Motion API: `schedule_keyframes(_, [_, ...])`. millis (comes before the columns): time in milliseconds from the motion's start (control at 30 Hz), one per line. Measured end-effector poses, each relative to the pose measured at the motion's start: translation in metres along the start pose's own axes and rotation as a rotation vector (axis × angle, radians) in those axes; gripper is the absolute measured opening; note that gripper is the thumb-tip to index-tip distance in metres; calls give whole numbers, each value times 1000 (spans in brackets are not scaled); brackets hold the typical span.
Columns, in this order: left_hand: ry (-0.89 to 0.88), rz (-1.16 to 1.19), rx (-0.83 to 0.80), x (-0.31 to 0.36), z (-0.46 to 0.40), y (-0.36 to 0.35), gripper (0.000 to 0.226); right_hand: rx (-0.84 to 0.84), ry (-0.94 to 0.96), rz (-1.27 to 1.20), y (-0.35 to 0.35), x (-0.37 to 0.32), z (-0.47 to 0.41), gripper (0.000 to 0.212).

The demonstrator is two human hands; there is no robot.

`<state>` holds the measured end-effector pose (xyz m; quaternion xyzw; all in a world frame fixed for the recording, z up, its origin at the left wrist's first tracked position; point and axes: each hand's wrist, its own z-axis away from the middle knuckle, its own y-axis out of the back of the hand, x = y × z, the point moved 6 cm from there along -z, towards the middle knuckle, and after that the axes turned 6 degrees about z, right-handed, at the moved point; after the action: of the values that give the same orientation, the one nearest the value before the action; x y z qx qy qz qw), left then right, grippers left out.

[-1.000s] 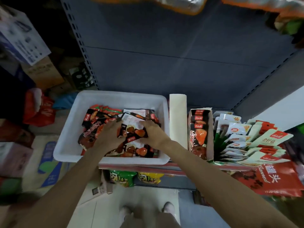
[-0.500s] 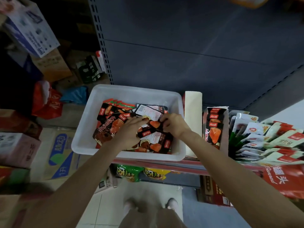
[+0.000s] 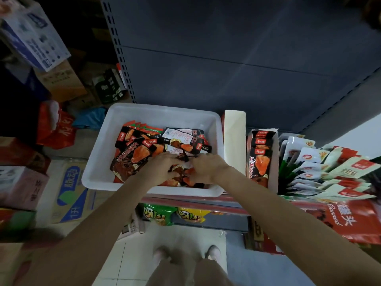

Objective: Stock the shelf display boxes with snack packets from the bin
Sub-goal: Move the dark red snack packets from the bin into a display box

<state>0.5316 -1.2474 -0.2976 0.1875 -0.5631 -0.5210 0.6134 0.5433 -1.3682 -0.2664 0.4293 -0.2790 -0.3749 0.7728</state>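
A white plastic bin (image 3: 97, 162) sits on the shelf edge, holding several black-and-orange snack packets (image 3: 136, 155). Both my hands are inside its near half. My left hand (image 3: 162, 169) and my right hand (image 3: 206, 169) face each other and grip a small bunch of packets (image 3: 180, 174) between them. To the right of the bin stands a narrow display box (image 3: 272, 162) with the same packets stacked upright inside it.
A cream cardboard flap (image 3: 235, 141) stands between bin and display box. White-and-red pouches (image 3: 329, 172) fill the shelf to the right, above a red banner (image 3: 354, 219). Cartons (image 3: 24, 182) are piled on the floor at left. Green and yellow bags (image 3: 158, 213) hang below.
Both hands have slid toward the bin's near edge and drawn closer together around a bunch of packets. The camera view has shifted slightly left.
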Motion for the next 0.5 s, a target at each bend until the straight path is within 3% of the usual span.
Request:
schedule_keyframes(167, [-149, 146, 367, 22, 12, 32, 20, 288, 23, 6, 40, 26, 26, 29])
schedule_keyframes(233, [-167, 225, 480, 35, 13, 49, 18, 450, -43, -289, 51, 47, 35, 23])
schedule_keyframes(333, [-178, 315, 550, 64, 5, 69, 18, 666, -142, -927, 54, 88, 48, 11])
schedule_keyframes(400, [-163, 430, 570, 80, -7, 73, 17, 728, -175, -1152, 55, 109, 61, 10])
schedule_keyframes(500, [-142, 647, 506, 105, -29, 66, 17, 768, -189, -1303, 52, 134, 82, 19])
